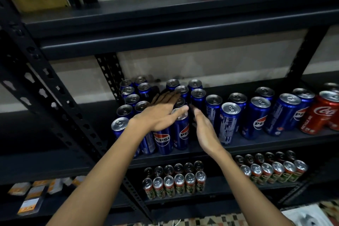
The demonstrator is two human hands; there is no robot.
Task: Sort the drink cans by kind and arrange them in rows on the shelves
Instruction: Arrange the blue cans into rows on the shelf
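A person's left hand lies flat, fingers straight, across the tops of upright blue Pepsi cans clustered at the left end of the middle shelf, gripping nothing. The right hand, open and edge-on, stands just beside them, holding nothing. About twenty tall, slim, silver-topped blue cans stand here, with red Coca-Cola cans at the right end.

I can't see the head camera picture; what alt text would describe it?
Two bare hands, the left hand flat over blue Pepsi cans and the right hand open beside them, tidy a cluster on the middle shelf of a dark metal rack. Red Coca-Cola cans stand at the right end, and rows of smaller cans fill the shelf below.
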